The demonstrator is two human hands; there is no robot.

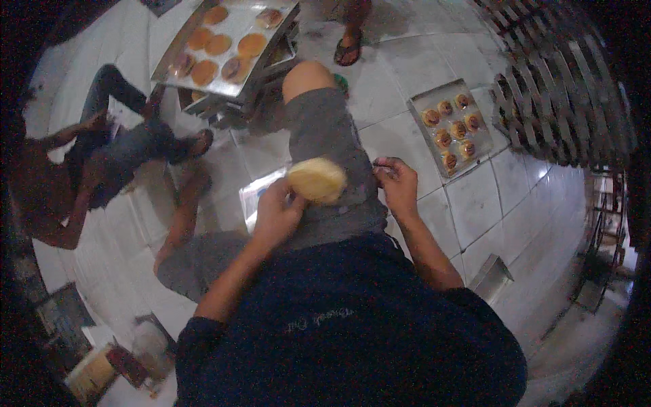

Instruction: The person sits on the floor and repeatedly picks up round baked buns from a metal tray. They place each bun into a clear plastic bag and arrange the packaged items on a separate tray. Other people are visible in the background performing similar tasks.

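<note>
A round, flat, golden bun [319, 182] is held at its left edge by my left hand [277, 210], between thumb and fingers. The bun is over my thigh and slightly blurred. To the right of my leg, my right hand [399, 184] is raised with its fingers curled in a pinch. Whatever is between those fingertips, if anything, is too small to make out. Below the left hand and partly behind it lies a shiny white sheet or packet [252, 201]. Its kind is not plain.
A metal tray [234, 87] of round buns tops a tray stack ahead, left. Another tray [446, 175] with smaller topped buns lies on the tiled floor [468, 203], near stacked dark slatted racks [542, 102]. A seated person [129, 152] is at left; a sandalled foot [348, 49] stands ahead.
</note>
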